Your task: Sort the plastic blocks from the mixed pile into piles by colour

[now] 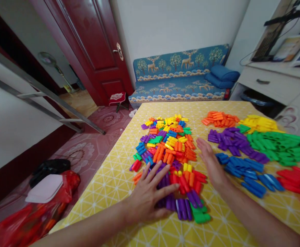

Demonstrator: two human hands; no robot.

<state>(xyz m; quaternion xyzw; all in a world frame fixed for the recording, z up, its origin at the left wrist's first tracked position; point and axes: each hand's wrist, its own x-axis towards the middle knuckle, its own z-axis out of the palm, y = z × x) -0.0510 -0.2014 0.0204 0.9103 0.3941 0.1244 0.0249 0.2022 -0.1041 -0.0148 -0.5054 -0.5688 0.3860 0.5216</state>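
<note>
Our left hand (150, 195) lies flat, fingers spread wide, on the near side of the mixed pile of blocks (170, 144) in the middle of the yellow tablecloth (108, 185). Our right hand (211, 164) stands open with straight fingers at the right side of the pile, and neither hand grasps anything. We judge that a careless sweep to the right can push loose blocks into the blue heap (245, 169) just beside, mixing the colours.

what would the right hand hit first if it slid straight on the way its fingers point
Most likely the right edge of the mixed pile: the right hand points away and slightly left, fingertips close beside its orange pieces. The purple pile lies off to the right of that line.
</note>
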